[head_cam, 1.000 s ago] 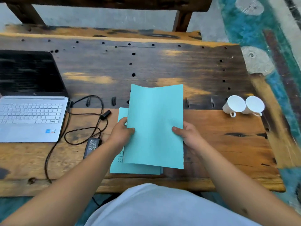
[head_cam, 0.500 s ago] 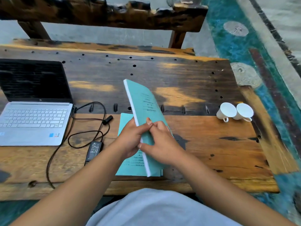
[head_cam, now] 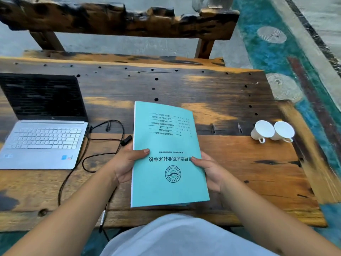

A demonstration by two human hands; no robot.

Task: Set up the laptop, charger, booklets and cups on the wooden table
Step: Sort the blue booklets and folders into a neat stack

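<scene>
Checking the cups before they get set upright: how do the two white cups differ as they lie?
The left cup lies nearer the booklet, the right cup nearer the table edge. The left cup's handle loop faces the camera; the right cup's shows side-on. Both are white, tipped over, touching.

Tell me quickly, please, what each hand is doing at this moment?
Left hand: closed on the left edge of the teal booklet, thumb on the cover.
Right hand: closed on the same booklet's right edge, thumb on top.

Teal booklet [head_cam: 166,163], white cups [head_cam: 273,133]
</scene>
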